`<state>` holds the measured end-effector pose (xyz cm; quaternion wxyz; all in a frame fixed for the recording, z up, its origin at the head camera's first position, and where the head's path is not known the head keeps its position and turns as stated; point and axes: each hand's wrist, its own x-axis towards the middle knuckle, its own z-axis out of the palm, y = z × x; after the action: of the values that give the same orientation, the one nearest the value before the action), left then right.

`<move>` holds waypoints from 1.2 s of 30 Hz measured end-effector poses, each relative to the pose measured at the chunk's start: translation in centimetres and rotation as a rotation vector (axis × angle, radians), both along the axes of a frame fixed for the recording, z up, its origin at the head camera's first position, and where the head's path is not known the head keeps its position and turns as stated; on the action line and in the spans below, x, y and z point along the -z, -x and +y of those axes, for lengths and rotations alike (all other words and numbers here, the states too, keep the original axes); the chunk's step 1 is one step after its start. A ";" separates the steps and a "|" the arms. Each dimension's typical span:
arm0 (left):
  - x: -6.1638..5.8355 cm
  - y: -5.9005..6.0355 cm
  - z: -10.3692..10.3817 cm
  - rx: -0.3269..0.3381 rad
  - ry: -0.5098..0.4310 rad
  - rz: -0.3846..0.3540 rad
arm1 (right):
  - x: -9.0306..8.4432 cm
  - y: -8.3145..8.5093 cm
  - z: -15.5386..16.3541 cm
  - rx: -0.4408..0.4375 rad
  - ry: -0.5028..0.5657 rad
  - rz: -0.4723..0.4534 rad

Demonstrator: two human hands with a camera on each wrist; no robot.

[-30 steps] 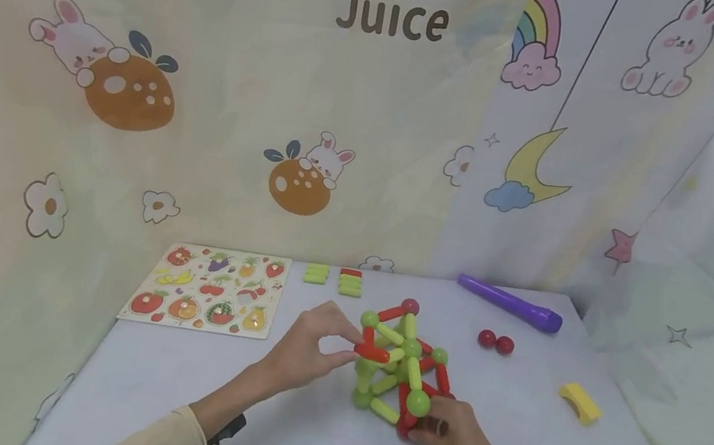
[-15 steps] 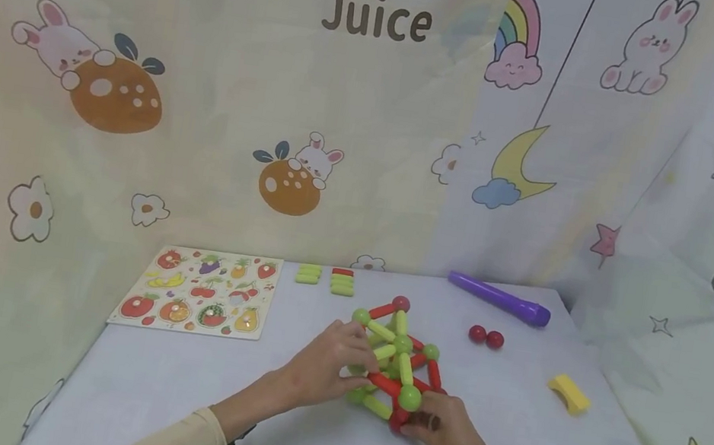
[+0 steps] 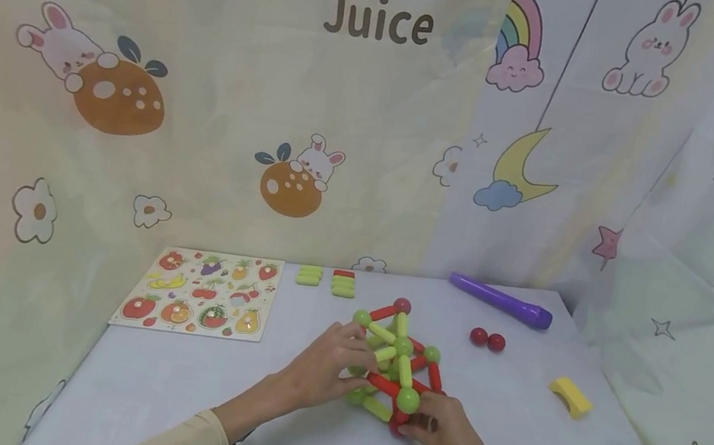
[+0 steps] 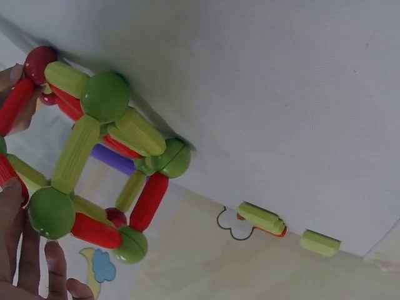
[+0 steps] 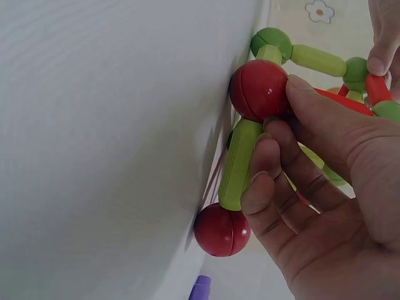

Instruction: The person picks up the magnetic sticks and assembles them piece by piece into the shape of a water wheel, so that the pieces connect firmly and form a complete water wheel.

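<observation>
While the toy frame (image 3: pixel 396 363) of green and red rods and balls stands mid-table (image 3: pixel 297 437), the left hand (image 3: pixel 324 368) pinches its left side and the right hand (image 3: pixel 443 431) grips a red ball (image 5: pixel 258 90) at its near corner

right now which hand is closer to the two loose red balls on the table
Right. The right hand grips the stick-and-ball structure at its near right corner, on the side of the red balls. The left hand holds the structure's far left side.
</observation>
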<state>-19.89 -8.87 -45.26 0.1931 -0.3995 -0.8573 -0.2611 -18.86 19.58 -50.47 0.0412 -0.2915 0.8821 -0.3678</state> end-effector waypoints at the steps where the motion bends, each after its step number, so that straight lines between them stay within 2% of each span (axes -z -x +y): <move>1: 0.0 0.0 -0.1 -0.008 -0.006 -0.004 | 0.0 0.0 0.0 0.003 -0.006 -0.003; 6: 0.3 -0.2 -0.6 -0.043 -0.043 -0.047 | -0.2 -0.2 -0.2 0.013 -0.027 -0.019; 13: 0.5 -0.5 -1.0 -0.024 -0.092 -0.165 | -0.5 -0.2 -0.6 0.017 -0.043 -0.006; 17: 0.4 -0.6 -1.2 -0.032 -0.114 -0.188 | -0.4 -0.2 -0.8 0.013 -0.053 0.016; 20: 0.4 -0.5 -1.5 -0.012 -0.120 -0.189 | -0.4 -0.3 -0.9 0.014 -0.056 0.021; 23: 0.7 0.1 -2.0 0.019 -0.148 -0.216 | -0.4 -0.6 -0.8 0.029 -0.057 0.021; 25: 1.0 0.8 -2.4 0.007 -0.184 -0.277 | -0.4 -1.0 -0.8 0.055 -0.065 0.014; 27: 1.4 1.9 -2.6 -0.040 -0.223 -0.362 | -0.3 -1.4 -0.9 0.099 -0.082 -0.002; 31: 2.1 4.1 -2.2 -0.142 -0.267 -0.580 | -0.2 -2.4 -1.1 0.195 -0.135 -0.011; 34: 2.7 4.9 -1.7 -0.161 -0.271 -0.714 | -0.1 -2.6 -1.4 0.228 -0.145 0.001; 36: 3.1 4.9 -1.6 -0.148 -0.282 -0.764 | 0.0 -2.5 -1.3 0.232 -0.136 0.006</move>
<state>-24.84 -10.46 -48.34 -0.0678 -0.1809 -0.8496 -0.4907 -16.37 18.25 -50.51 0.0157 -0.1850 0.9329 -0.3085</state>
